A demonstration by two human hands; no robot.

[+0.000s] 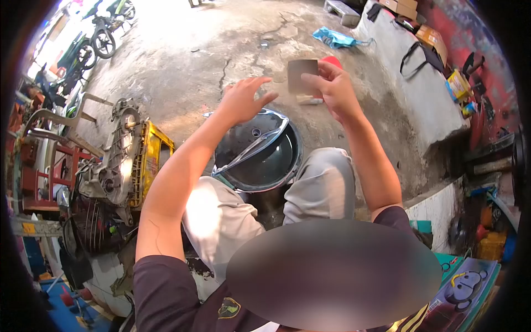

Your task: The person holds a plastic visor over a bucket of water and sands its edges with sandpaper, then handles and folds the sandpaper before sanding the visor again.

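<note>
My right hand [335, 88] pinches a small dark grey square sheet [301, 76] between thumb and fingers; its surface is blurred, so its material cannot be told. A red thing [332, 61] shows partly behind those fingers. Over the rim of a black basin [296, 160], my left hand [243, 100] hovers with fingers apart and nothing in it. Dark liquid fills part of the basin, which stands between my knees. Across its left side lies a dark, glossy curved panel [235, 141] with a small round hole. A small white object [310, 101] lies on the floor beyond.
At left, a metal engine casing [124, 160] leans by a yellow crate [157, 146], near a chair [83, 113]. Motorbikes [102, 41] stand at far left. A blue plastic bag [334, 37] lies on the cracked concrete floor [215, 50]. A low white wall [409, 77] runs along the right.
</note>
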